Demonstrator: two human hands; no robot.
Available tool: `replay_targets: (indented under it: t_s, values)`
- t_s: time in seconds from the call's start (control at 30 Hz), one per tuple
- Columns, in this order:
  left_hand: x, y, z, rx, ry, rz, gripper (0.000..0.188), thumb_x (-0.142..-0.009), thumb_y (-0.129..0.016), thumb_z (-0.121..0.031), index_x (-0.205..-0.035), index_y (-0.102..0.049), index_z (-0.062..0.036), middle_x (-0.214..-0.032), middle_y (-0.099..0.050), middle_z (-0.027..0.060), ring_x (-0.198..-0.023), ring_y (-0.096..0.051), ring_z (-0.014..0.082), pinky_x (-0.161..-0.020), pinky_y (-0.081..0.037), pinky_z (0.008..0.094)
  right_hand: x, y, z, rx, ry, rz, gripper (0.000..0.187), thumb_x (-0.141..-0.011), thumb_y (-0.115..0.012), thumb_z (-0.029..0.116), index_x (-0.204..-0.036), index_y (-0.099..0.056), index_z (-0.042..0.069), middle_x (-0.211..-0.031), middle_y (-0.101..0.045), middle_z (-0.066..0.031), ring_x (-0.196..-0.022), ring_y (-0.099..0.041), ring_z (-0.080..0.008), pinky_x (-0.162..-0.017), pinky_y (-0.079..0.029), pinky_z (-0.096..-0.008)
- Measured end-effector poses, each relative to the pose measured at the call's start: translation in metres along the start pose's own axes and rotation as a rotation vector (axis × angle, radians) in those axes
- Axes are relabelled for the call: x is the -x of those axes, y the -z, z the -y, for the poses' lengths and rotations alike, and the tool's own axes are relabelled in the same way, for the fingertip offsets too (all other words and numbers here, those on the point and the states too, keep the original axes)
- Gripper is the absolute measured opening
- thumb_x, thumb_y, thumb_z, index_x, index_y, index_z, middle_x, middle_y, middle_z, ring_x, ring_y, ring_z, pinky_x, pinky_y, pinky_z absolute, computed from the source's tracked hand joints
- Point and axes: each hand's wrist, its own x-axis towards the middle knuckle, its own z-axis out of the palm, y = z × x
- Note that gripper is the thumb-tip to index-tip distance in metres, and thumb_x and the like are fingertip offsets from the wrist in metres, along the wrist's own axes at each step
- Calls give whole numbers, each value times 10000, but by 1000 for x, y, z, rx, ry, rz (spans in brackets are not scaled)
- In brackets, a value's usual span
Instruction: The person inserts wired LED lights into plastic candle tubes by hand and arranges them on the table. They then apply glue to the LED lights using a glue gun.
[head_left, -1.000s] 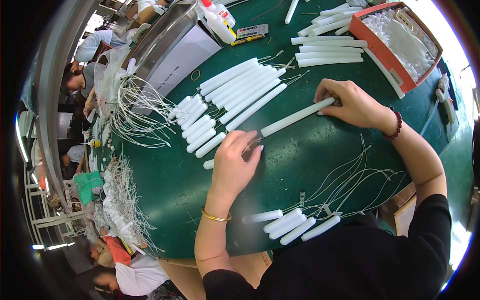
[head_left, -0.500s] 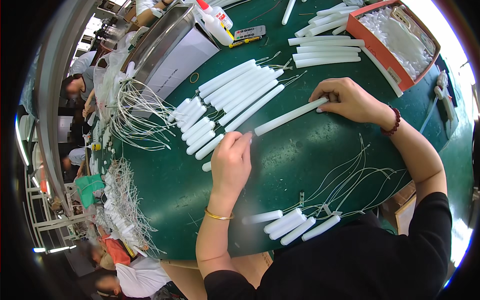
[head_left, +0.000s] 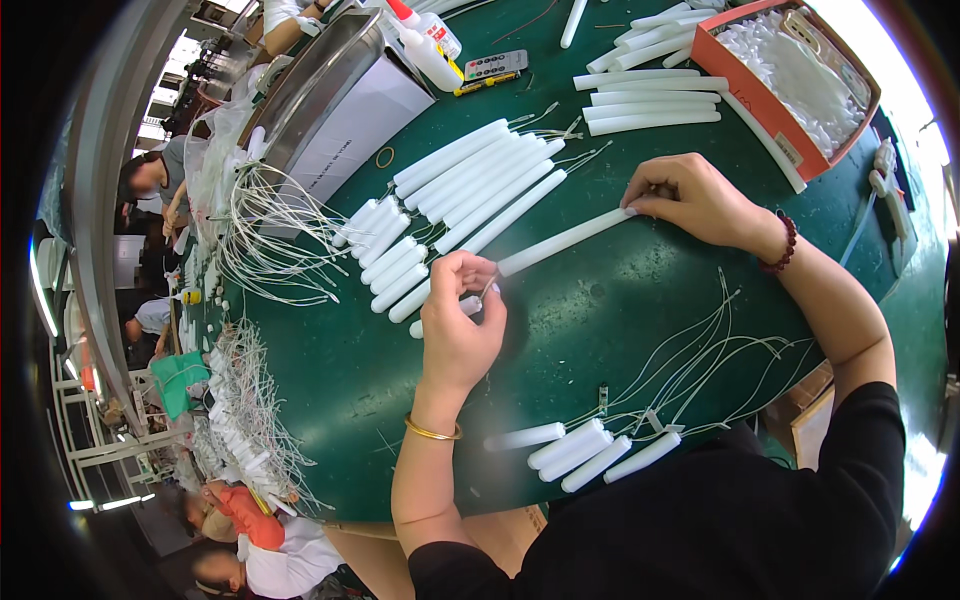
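A green worktable (head_left: 350, 385) fills most of the view. On its far left sits a white carton (head_left: 352, 130) bearing a stainless-steel tray (head_left: 330, 62); at the far right, an orange cardboard box (head_left: 735, 100) is filled with clear plastic pieces (head_left: 790, 80). A tangled heap of white wired parts (head_left: 240, 440) lies along the left edge.

The person's hands are apart. The right hand (head_left: 700, 205) grips the right end of a long white tube (head_left: 565, 242), which slants across the middle of the table. The left hand (head_left: 463, 330) is at the tube's left end, thumb and forefinger curled around a thin strand (head_left: 488, 286); whether they pinch it I cannot tell.

Just beyond, long white tubes (head_left: 485, 180) lie in a slanting row, with shorter tubes (head_left: 397, 262) at their left ends. Short wired tubes (head_left: 568, 443) lie on the near side. Far off are a grey remote control (head_left: 496, 65) and a tan ring (head_left: 393, 154).
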Motion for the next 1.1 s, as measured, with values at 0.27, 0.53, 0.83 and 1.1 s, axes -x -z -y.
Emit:
replay_targets:
  t_s: [0.27,0.53,0.83,1.1]
  values:
    - [-15,10,15,-778,-373,-94,278,-790,-776,-167,-1042,-666,-128,-1021,-549,32,-942,-558,247,-864,-395,414,3,-8,22,234,270,-147,286,-822,-715,47,-1107,-687,48,-1035,-641,-122,-815,-636,-267,-729,-534,-365]
    - [28,27,-78,-496,-125,605,234,-771,-725,-137,-975,-626,-84,-951,-582,80,-930,-602,266,-812,-436,401,31,-3,62,139,451,433,215,-800,-763,182,-927,-656,45,-928,-595,-99,-858,-618,-279,-721,-484,-403]
    - [54,18,-87,-731,-219,845,242,-680,-674,-69,-891,-555,-83,-786,-563,69,-795,-613,240,-728,-418,368,32,-40,51,50,576,411,165,-809,-740,149,-882,-625,57,-916,-613,-73,-862,-631,-235,-749,-471,-380]
    - [57,9,-78,-822,-157,727,291,-707,-697,-65,-952,-543,-89,-822,-595,95,-814,-616,291,-746,-436,406,14,-10,35,20,276,221,138,-877,-726,167,-961,-679,68,-715,-668,-15,-671,-636,-210,-750,-464,-338]
